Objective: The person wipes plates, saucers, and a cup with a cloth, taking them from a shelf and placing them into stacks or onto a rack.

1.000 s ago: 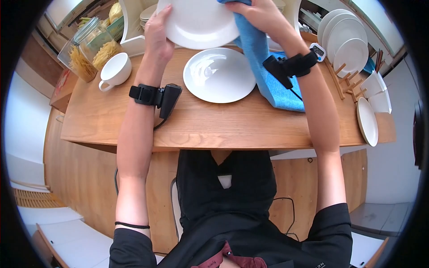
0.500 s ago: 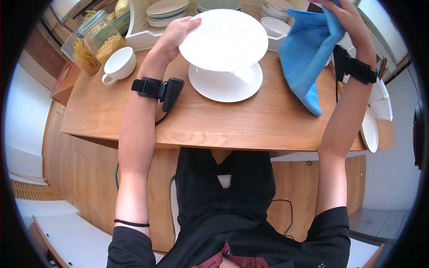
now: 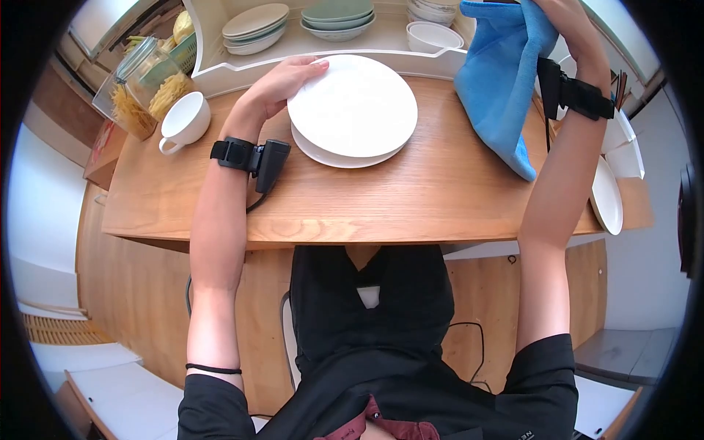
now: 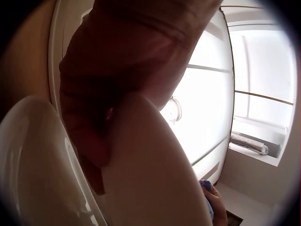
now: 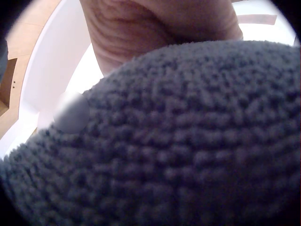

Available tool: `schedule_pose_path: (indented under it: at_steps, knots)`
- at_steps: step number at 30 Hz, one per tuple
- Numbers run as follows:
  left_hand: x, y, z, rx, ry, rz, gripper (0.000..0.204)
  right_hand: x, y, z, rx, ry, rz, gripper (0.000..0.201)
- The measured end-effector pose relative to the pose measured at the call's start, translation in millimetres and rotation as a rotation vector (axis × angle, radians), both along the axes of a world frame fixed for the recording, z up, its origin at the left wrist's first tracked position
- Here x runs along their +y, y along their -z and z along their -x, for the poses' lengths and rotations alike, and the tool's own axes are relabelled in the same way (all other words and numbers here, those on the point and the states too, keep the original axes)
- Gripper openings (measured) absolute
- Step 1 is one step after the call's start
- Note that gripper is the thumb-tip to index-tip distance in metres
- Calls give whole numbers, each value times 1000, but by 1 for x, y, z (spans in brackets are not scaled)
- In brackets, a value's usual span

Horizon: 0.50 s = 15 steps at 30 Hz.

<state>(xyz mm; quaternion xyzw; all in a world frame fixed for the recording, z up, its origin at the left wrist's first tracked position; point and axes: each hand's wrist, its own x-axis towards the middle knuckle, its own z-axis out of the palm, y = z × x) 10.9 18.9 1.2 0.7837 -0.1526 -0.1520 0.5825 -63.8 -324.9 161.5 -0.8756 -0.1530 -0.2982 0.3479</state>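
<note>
The left hand (image 3: 282, 84) grips the left edge of a white plate (image 3: 356, 106), its thumb on the upper face. Just beneath, a second white plate (image 3: 345, 160) lies on the table and is mostly covered. In the left wrist view the fingers (image 4: 89, 141) pinch the held plate (image 4: 146, 179), with the lower plate (image 4: 37, 160) beside it. At the upper right, the right hand (image 3: 572, 26) holds a blue cloth (image 3: 499, 73) that hangs down. The cloth (image 5: 188, 132) fills most of the right wrist view, below the right hand (image 5: 160, 28).
A white cup (image 3: 185, 119) and pasta containers (image 3: 150, 84) stand at the left. Behind, a white shelf (image 3: 293, 60) holds stacked plates (image 3: 255, 26) and bowls (image 3: 434, 37). A white dish (image 3: 606, 196) leans near the table's right end.
The left hand has lowered its plate over the one on the table. The right hand has moved away to the right with the cloth, which left the plate.
</note>
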Motion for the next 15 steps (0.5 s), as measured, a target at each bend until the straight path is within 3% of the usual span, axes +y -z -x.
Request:
schedule_pose_path:
  at_steps: [9,15]
  knots:
    - [0,4,-3,18,-20,-78,48,3,-1,0,10,22,115,17]
    - [3,-2,-5,-136,-52,-371,51,10,1,6,48,-77,-4,12]
